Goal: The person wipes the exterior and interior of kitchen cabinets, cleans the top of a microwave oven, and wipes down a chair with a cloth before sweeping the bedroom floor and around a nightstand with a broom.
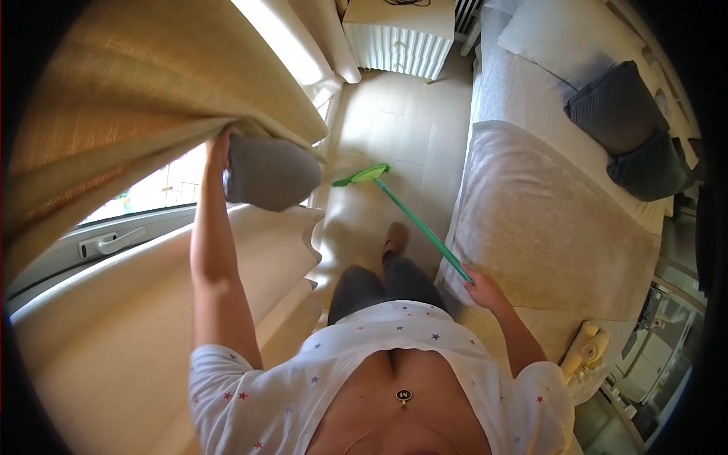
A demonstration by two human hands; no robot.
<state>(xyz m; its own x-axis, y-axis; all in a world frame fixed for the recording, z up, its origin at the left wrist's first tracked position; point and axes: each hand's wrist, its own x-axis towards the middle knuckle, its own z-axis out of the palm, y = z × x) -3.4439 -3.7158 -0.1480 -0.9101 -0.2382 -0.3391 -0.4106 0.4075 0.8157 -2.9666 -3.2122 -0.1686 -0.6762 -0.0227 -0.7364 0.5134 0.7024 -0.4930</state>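
Note:
My left hand (220,149) is raised at the edge of a beige curtain (142,108), its fingers partly hidden by the cloth. Right beside it, touching or nearly so, is a grey cushion-like cloth object (273,173); whether the hand holds it I cannot tell. My right hand (482,289) grips the end of a green broom handle (424,228). The handle slants up and left to a light green broom head (369,173) with green bristles, over the pale floor.
A window handle (120,240) juts from the frame at left. A bed with a beige blanket (546,227), a white pillow (569,40) and dark cushions (620,108) lines the right. A white ribbed nightstand (398,48) stands ahead. Tiled or plank floor (398,125) runs between.

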